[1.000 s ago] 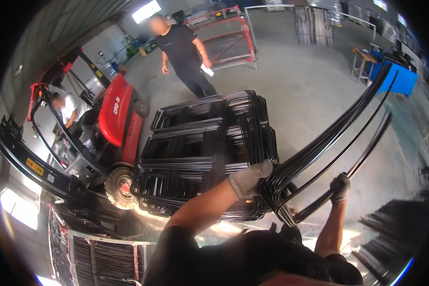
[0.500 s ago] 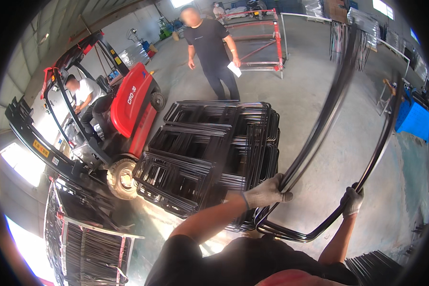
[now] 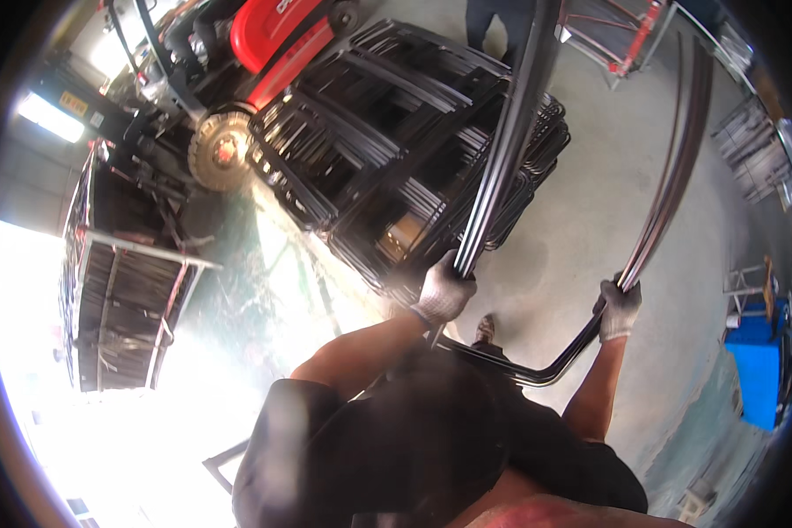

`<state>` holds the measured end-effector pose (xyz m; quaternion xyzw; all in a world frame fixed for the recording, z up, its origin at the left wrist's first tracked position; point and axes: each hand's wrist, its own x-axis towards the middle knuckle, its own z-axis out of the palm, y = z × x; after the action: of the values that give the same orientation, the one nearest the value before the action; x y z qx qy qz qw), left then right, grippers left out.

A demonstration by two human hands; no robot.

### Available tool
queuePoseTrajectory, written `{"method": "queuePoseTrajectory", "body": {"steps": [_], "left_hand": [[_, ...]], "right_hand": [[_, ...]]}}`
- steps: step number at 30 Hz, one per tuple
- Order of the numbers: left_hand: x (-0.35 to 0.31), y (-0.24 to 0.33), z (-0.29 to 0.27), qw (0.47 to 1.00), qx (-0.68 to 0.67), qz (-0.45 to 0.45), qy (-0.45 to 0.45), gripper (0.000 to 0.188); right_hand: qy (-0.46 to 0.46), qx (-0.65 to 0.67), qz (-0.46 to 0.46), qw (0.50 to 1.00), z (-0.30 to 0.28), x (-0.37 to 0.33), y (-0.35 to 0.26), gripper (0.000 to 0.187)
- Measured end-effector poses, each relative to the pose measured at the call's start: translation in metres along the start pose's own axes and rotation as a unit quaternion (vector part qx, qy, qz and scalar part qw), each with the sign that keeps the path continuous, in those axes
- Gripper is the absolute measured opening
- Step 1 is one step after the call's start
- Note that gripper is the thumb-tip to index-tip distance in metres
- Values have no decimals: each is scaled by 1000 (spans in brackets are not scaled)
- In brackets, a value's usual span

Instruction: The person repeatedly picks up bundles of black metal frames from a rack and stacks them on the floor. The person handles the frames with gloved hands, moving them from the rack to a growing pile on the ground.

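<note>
Workshop interior with a grey concrete floor (image 3: 590, 167), bright glare flooding the lower left. Centre: a U-shaped bundle of glossy black bent tubes (image 3: 498, 176), held above the floor in front of the body, its cross-piece nearest the wearer and its two legs pointing away. The left hand (image 3: 446, 290), gloved, is curled around the left leg just above the bend; the right hand (image 3: 620, 310), likewise gloved, grips the right leg, its fingers wrapped close. Below the bundle, between the hands, a shoe (image 3: 486, 329) shows on the floor. The left leg crosses the view of the right edge of a stack of black tubular frames (image 3: 361, 145); whether it touches cannot be told. Beyond the stack's far edge stands a person in dark trousers (image 3: 493, 19); at its left corner, a red forklift (image 3: 277, 53). Probable hazards: the long legs, swung in a turn, could strike the stack or the person; an uneven grip could let loose tubes slide. Writing: pale lettering on the forklift is cut off by the upper edge; a yellow label (image 3: 73, 103) at upper left is too blurred to read.
</note>
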<state>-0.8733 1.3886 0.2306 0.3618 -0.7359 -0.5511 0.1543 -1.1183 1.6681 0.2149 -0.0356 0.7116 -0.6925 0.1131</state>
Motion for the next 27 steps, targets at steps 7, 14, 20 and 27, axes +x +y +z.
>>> {"method": "queuePoseTrajectory", "body": {"steps": [7, 14, 20, 27], "left_hand": [[7, -39, 2, 976, -97, -96, 168, 42], [3, -162, 13, 944, 24, -33, 326, 26], [36, -178, 17, 913, -118, -123, 371, 22], [69, -242, 5, 910, -60, -194, 362, 7]], "right_hand": [[-195, 2, 35, 980, 107, 121, 12, 41], [-375, -157, 73, 910, 206, 135, 31, 25], [-432, -216, 60, 874, 296, 189, 61, 34], [-488, -246, 39, 837, 386, 218, 125, 45]]}}
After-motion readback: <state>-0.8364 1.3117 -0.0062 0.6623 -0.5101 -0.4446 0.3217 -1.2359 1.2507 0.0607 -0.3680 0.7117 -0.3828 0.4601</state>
